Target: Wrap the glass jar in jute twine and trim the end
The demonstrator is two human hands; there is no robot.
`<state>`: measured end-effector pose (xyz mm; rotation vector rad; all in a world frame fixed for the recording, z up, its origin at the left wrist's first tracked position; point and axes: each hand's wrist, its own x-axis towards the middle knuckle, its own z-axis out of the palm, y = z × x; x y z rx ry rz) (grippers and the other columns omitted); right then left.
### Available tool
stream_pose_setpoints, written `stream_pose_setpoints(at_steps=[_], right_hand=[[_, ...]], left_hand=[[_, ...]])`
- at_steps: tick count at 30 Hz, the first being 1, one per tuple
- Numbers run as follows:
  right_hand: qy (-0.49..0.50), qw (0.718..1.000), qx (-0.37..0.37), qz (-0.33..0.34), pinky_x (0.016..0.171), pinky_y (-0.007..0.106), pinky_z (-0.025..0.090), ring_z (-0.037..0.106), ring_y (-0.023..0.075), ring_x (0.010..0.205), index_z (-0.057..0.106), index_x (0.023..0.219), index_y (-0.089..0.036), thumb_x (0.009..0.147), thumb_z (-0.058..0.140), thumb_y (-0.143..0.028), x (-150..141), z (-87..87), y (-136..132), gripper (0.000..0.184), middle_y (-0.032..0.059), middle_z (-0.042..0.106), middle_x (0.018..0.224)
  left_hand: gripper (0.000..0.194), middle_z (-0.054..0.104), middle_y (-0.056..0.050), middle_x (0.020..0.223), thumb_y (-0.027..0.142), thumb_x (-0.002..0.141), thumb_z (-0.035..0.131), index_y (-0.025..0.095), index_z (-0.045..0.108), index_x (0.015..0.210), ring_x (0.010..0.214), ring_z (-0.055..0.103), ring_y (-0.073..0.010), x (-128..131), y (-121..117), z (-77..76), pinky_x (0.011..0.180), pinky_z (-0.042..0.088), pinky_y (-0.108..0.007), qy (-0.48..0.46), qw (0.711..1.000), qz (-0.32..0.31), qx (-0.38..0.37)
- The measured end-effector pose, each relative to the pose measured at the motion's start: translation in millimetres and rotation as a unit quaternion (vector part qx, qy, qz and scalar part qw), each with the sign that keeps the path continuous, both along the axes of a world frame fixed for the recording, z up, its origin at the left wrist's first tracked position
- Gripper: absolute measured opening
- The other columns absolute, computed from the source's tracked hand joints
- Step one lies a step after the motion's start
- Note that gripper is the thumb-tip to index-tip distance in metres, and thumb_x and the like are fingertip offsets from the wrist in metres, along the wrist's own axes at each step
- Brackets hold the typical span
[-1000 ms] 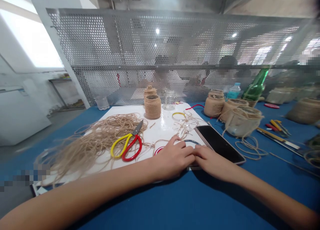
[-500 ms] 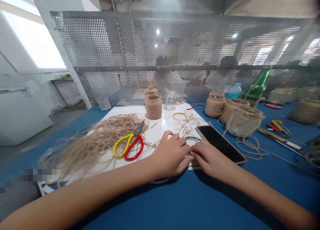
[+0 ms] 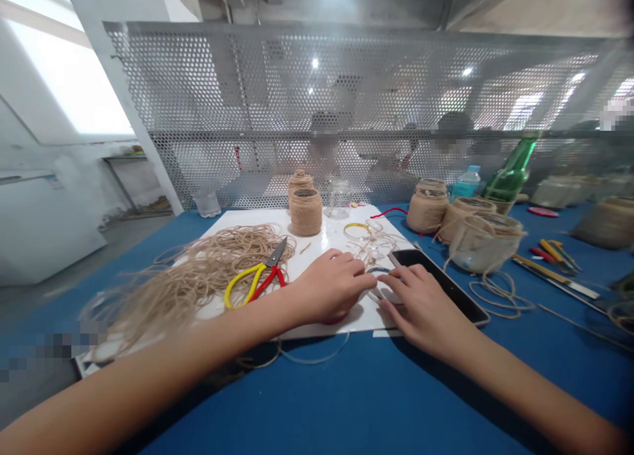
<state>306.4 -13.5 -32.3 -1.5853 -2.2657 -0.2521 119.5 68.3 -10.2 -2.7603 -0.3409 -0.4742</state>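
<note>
Just above the front edge of a white board (image 3: 321,245), my left hand (image 3: 339,284) is closed, its fingers curled downward. A bit of red shows beneath its palm; the rest of what it holds is hidden. Facing it, my right hand (image 3: 423,303) has thumb and fingers bent around the right side of a thin ring (image 3: 377,270) with a dark upper edge. A thin pale strip (image 3: 317,361) loops onto the blue table below my left hand. Scissors (image 3: 270,267) with one yellow and one red handle lie left, partly behind my left forearm.
A heap of loose twine (image 3: 198,267) spreads at left. Twine-wrapped jars (image 3: 306,212) stand at the back and right. A phone (image 3: 446,283) lies beside my right hand. A yellow ring (image 3: 356,230), a green bottle (image 3: 512,168) and a perforated metal screen (image 3: 277,85) are beyond.
My left hand has turned palm-down, and its forearm now covers part of the red scissor handle. My right hand has shifted slightly right, opening a gap between the hands. More pale strip shows.
</note>
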Motion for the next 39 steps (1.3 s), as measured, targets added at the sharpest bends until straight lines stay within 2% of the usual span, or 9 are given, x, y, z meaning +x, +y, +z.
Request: stream_pose_setpoints(at_steps=[3, 5, 7, 10, 12, 14, 24, 29, 39], right_hand=[[0.16, 0.984, -0.08, 0.003, 0.074, 0.036, 0.039, 0.051, 0.0215, 0.081, 0.059, 0.083, -0.016, 0.084, 0.042, -0.022, -7, 3.0, -4, 0.018, 0.0082, 0.06, 0.084], [0.304, 0.929, -0.211, 0.014, 0.069, 0.033, 0.041, 0.055, 0.0191, 0.074, 0.061, 0.081, -0.018, 0.083, 0.044, -0.024, -18, 2.9, -7, 0.018, 0.0053, 0.063, 0.079], [0.471, 0.814, -0.338, 0.028, 0.068, 0.032, 0.044, 0.058, 0.0174, 0.073, 0.062, 0.092, -0.017, 0.081, 0.046, -0.026, -30, 1.0, -8, 0.021, 0.0053, 0.066, 0.083], [0.664, 0.627, -0.404, 0.06, 0.08, 0.031, 0.043, 0.06, 0.0157, 0.081, 0.063, 0.092, -0.014, 0.077, 0.054, -0.023, -46, -2.5, -5, 0.02, 0.0074, 0.067, 0.09], [0.725, 0.55, -0.409, 0.065, 0.083, 0.029, 0.042, 0.061, 0.0147, 0.081, 0.065, 0.085, -0.012, 0.073, 0.057, -0.019, -51, -3.8, -2, 0.015, 0.0075, 0.067, 0.085], [0.753, 0.512, -0.409, 0.059, 0.081, 0.028, 0.042, 0.062, 0.0138, 0.077, 0.065, 0.081, -0.012, 0.072, 0.059, -0.016, -54, -4.2, 3, 0.011, 0.0065, 0.067, 0.078], [0.793, 0.469, -0.382, 0.072, 0.072, 0.023, 0.043, 0.059, 0.011, 0.073, 0.065, 0.078, -0.014, 0.079, 0.056, -0.019, -59, -3.3, 10, 0.01, 0.0027, 0.065, 0.079], [0.799, 0.457, -0.387, 0.058, 0.068, 0.023, 0.044, 0.057, 0.011, 0.073, 0.065, 0.079, -0.015, 0.079, 0.056, -0.02, -54, 1.0, 10, 0.01, 0.0015, 0.063, 0.077], [0.726, 0.55, -0.4, 0.106, 0.068, 0.027, 0.042, 0.052, 0.0127, 0.069, 0.061, 0.076, -0.016, 0.083, 0.051, -0.026, -49, 8.3, 3, 0.016, 0.0016, 0.056, 0.072]], left_hand=[[0.014, 0.057, -0.002, 0.083, 0.021, 0.084, 0.042, 0.02, 0.052, 0.093, 0.077, 0.05, -0.0161, -6, 3, 3.6, 0.067, 0.035, -0.029, -0.03, 0.998, 0.014, -0.06], [0.012, 0.058, -0.001, 0.084, 0.023, 0.084, 0.044, 0.02, 0.052, 0.092, 0.079, 0.051, -0.0152, -10, 6, 6.0, 0.067, 0.035, -0.027, -0.048, 0.993, 0.01, -0.107], [0.01, 0.06, 0.0, 0.085, 0.023, 0.084, 0.046, 0.02, 0.052, 0.091, 0.082, 0.051, -0.0147, -13, 8, 7.9, 0.07, 0.036, -0.027, -0.065, 0.988, 0.008, -0.138], [0.008, 0.06, 0.001, 0.085, 0.024, 0.083, 0.047, 0.02, 0.052, 0.089, 0.083, 0.052, -0.0143, -15, 11, 9.9, 0.073, 0.035, -0.027, -0.089, 0.985, 0.022, -0.149], [0.007, 0.06, 0.002, 0.084, 0.024, 0.082, 0.048, 0.02, 0.051, 0.086, 0.083, 0.052, -0.014, -15, 11, 10.9, 0.073, 0.034, -0.028, -0.097, 0.984, 0.032, -0.145], [0.006, 0.06, 0.002, 0.084, 0.024, 0.081, 0.048, 0.019, 0.051, 0.085, 0.082, 0.051, -0.014, -15, 10, 11.8, 0.073, 0.033, -0.028, -0.1, 0.985, 0.042, -0.135], [0.021, 0.059, -0.004, 0.082, 0.036, 0.084, 0.046, 0.017, 0.051, 0.081, 0.08, 0.049, -0.018, -26, 22, 15.5, 0.076, 0.031, -0.033, -0.028, 0.991, 0.114, 0.069], [0.016, 0.059, -0.003, 0.08, 0.033, 0.084, 0.047, 0.017, 0.05, 0.081, 0.078, 0.049, -0.0168, -36, 25, 21.9, 0.077, 0.03, -0.032, -0.012, 0.99, 0.108, 0.09], [0.009, 0.059, -0.002, 0.074, 0.023, 0.08, 0.046, 0.016, 0.05, 0.077, 0.073, 0.051, -0.0163, -26, 17, 23.2, 0.074, 0.032, -0.031, -0.037, 0.986, 0.128, 0.097]])
